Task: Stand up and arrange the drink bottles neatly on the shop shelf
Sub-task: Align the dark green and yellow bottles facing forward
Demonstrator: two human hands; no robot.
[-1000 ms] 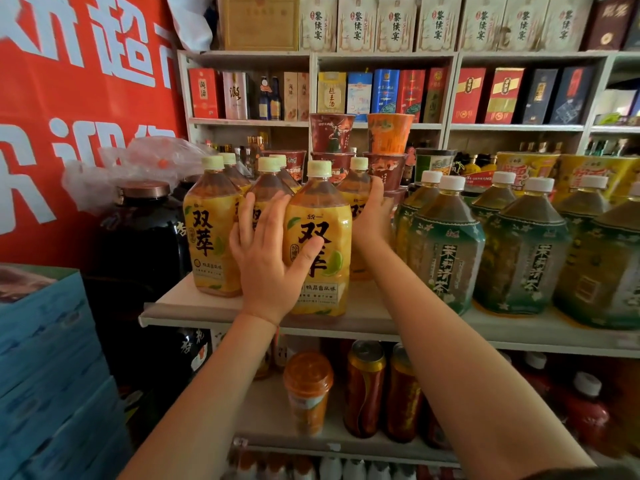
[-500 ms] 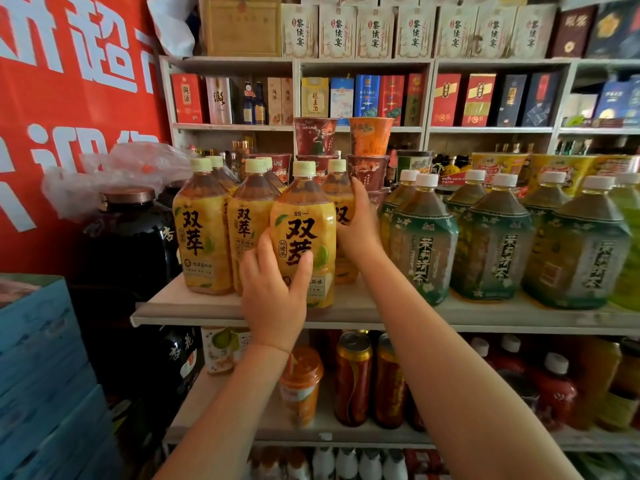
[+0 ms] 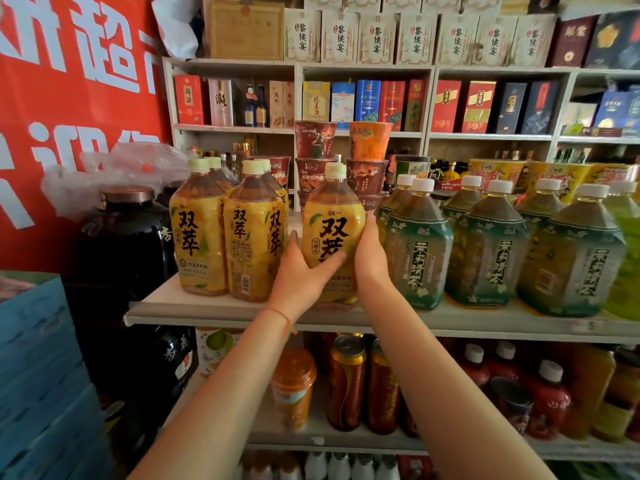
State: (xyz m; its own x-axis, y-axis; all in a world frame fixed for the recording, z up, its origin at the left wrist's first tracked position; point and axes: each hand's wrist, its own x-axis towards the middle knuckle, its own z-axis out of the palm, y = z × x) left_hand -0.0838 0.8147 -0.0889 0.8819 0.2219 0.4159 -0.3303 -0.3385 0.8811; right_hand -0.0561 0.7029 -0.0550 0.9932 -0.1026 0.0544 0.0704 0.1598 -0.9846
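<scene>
A yellow-labelled tea bottle stands upright at the front of the white shelf. My left hand grips its lower left side, thumb across the label. My right hand holds its right side, between it and a green-labelled tea bottle. Left of the held bottle stand several more yellow-labelled bottles, two deep, with a narrow gap between them and the held one. Green-labelled bottles fill the shelf to the right.
Stacked noodle cups stand behind the bottles. A dark ceramic jar sits at the shelf's left end, blue cartons below it. Cans and red bottles fill the lower shelf. Boxed liquor lines the back wall shelves.
The front yellow bottle has shifted right, away from the other yellow bottles and up to the green ones. My left hand went with it; my right hand came forward from behind to its right side.
</scene>
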